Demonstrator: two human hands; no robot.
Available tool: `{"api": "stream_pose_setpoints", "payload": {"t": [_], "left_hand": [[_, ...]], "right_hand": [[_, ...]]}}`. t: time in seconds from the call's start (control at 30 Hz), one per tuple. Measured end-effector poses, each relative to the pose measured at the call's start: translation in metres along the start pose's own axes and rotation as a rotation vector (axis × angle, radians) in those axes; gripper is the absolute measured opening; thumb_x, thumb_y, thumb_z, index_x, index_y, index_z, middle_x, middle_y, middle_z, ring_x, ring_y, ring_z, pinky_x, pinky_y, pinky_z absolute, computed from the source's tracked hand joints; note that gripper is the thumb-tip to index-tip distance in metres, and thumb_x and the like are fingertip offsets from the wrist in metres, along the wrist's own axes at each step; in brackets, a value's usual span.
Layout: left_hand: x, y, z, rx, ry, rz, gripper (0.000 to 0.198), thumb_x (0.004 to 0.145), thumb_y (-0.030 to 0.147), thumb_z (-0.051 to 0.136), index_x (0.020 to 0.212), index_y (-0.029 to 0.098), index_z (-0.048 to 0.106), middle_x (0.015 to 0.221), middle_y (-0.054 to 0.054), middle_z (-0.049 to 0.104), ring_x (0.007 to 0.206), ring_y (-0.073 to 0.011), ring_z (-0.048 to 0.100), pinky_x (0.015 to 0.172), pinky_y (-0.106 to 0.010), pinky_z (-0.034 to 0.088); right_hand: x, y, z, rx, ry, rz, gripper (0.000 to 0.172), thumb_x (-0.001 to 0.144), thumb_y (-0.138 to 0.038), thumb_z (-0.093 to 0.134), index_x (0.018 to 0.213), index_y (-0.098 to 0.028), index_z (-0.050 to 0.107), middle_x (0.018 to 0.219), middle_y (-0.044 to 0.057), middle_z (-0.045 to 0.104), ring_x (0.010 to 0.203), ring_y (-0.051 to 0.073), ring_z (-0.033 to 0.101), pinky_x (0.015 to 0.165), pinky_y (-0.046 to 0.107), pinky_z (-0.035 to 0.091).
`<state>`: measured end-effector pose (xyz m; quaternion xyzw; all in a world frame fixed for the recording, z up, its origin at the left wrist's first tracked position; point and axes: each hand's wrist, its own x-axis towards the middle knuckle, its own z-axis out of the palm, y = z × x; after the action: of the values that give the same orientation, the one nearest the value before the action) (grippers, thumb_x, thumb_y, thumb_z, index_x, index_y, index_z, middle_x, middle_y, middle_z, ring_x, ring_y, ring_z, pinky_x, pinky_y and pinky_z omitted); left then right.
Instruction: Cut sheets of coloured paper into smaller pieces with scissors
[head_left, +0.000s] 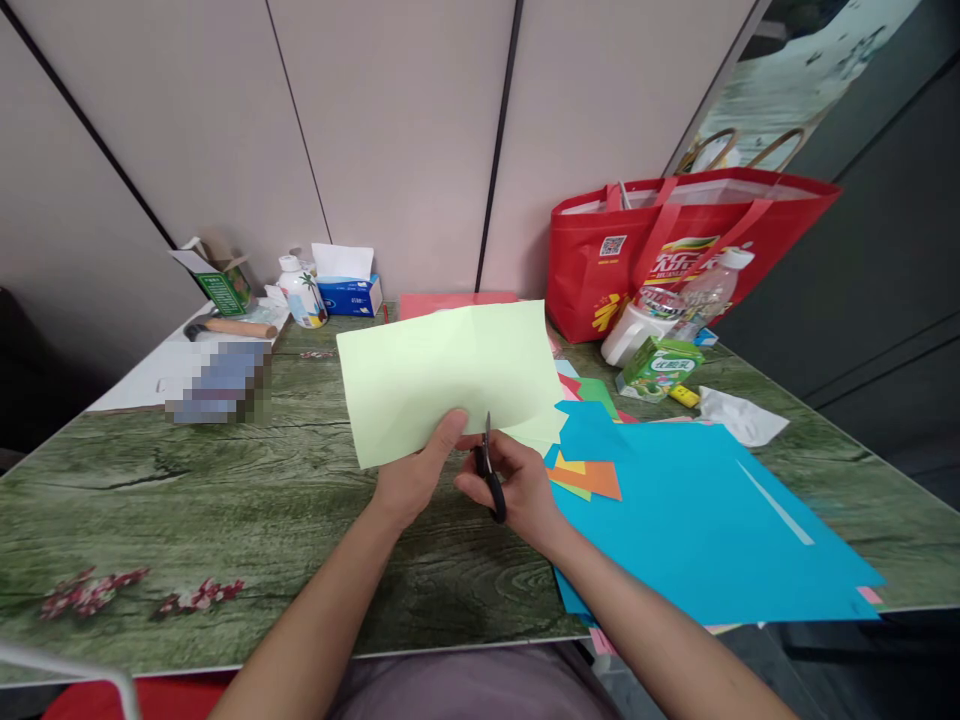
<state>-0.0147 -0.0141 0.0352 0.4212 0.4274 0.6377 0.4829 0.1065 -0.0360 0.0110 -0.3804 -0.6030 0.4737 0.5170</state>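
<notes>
A pale green sheet of paper is held up over the table, tilted towards me. My left hand grips its lower edge, thumb on the front face and the other fingers hidden behind. In my right hand is a pair of scissors with black handles. Their blades point up at the paper's lower edge, right beside my left thumb. Whether the blades have cut into the sheet I cannot make out. Just right of the sheet lie blue, orange and yellow paper scraps.
Large blue sheets cover the table's right side. Behind them stand a red shopping bag, a plastic bottle, a white mug and a green carton. At the back left are a hammer, a tissue box and a white bottle.
</notes>
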Motion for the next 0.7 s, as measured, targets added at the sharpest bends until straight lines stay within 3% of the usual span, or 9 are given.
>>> {"api": "stream_pose_setpoints", "payload": {"t": [0.37, 0.7], "left_hand": [[0.0008, -0.0026, -0.0012, -0.005, -0.001, 0.004, 0.05, 0.057, 0.041, 0.073, 0.101, 0.02, 0.062, 0.103, -0.007, 0.067, 0.106, -0.0247, 0.056, 0.099, -0.04, 0.037], [0.0012, -0.0048, -0.0026, 0.013, 0.011, -0.005, 0.05, 0.058, 0.04, 0.073, 0.102, 0.02, 0.063, 0.105, -0.007, 0.066, 0.106, -0.0244, 0.056, 0.1, -0.039, 0.036]], "right_hand": [[-0.0002, -0.0003, 0.0006, 0.038, 0.006, 0.002, 0.029, 0.066, -0.032, 0.07, 0.087, -0.019, 0.056, 0.059, -0.003, 0.052, 0.051, 0.011, 0.048, 0.051, 0.024, 0.04], [0.0003, 0.0011, 0.0021, 0.043, 0.033, 0.063, 0.027, 0.064, -0.036, 0.07, 0.079, -0.018, 0.056, 0.053, -0.004, 0.05, 0.046, 0.01, 0.044, 0.045, 0.023, 0.037]]}}
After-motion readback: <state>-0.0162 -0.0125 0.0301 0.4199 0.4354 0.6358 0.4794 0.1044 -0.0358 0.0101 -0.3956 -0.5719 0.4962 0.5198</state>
